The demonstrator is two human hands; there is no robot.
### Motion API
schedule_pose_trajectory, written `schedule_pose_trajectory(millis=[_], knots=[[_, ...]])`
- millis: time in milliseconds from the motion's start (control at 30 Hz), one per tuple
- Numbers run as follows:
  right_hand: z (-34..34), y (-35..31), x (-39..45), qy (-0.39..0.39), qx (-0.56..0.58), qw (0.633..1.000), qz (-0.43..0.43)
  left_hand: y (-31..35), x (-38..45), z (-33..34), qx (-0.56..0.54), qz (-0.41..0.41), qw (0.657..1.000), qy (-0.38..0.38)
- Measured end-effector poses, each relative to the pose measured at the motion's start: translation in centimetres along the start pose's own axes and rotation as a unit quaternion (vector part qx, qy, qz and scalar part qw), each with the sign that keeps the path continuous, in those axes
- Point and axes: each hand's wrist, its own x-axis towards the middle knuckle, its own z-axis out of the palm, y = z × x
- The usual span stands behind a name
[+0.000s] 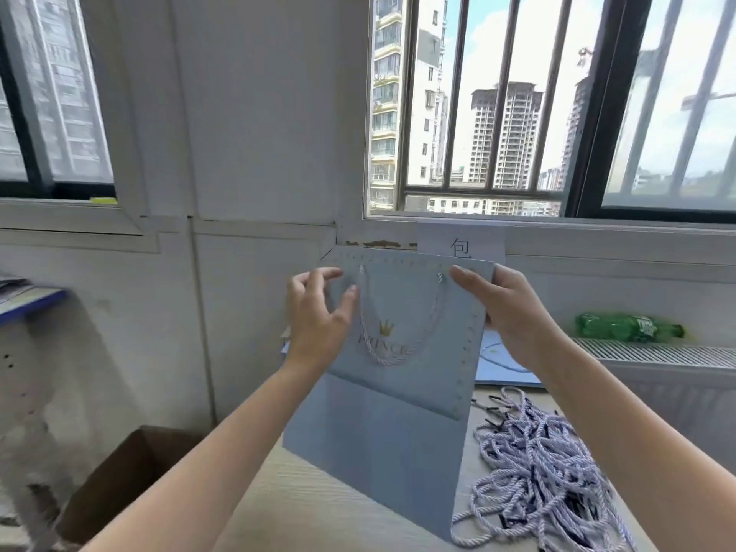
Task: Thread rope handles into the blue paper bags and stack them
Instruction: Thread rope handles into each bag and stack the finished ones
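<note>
Head view: your right hand (pixel 513 312) pinches the blue bag (pixel 398 392) upright over the tabletop (pixel 318 503); left hand (pixel 318 312), its grip wide, touches its face. Judged risk: that one-sided hold slipping could crease it or snag the rope handle (pixel 398 340).

I see a green plastic bottle (pixel 629 327) lying on its side on top of the white radiator (pixel 657 352), beyond the tabletop's (pixel 302 507) far right edge. Off the tabletop's left edge an open brown cardboard box (pixel 119 480) sits on the floor, and a white paper sign (pixel 462 243) with one printed character is fixed to the wall under the barred window (pixel 498 105). At the far left I make out a blue-edged shelf (pixel 28 298) with papers on it.
</note>
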Motion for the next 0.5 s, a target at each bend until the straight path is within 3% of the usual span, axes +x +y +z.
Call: schedule_pose_trajectory(millis=[133, 233, 300, 400, 500], knots=[[-0.2, 4.4, 0.4, -0.041, 0.019, 0.994, 0.100, -3.3, -0.4, -0.3, 0.040, -0.147, 0.987, -0.048], [0.2, 10.2, 0.1, -0.002, -0.149, 0.974, 0.170, -7.1, -3.4, 0.0, 0.084, -0.204, 0.970, -0.102], [0.8, 13.8, -0.9, -0.023, -0.329, 0.922, 0.203, -9.5, -5.8, 0.1, 0.201, -0.228, 0.937, -0.170], [1.6, 17.7, -1.8, -0.099, -0.570, 0.799, 0.165, -11.4, -8.2, 0.1, 0.372, -0.182, 0.875, -0.251], [2.1, 17.2, -1.2, -0.110, -0.629, 0.761, 0.113, -11.4, -7.6, 0.3, 0.367, -0.116, 0.884, -0.264]])
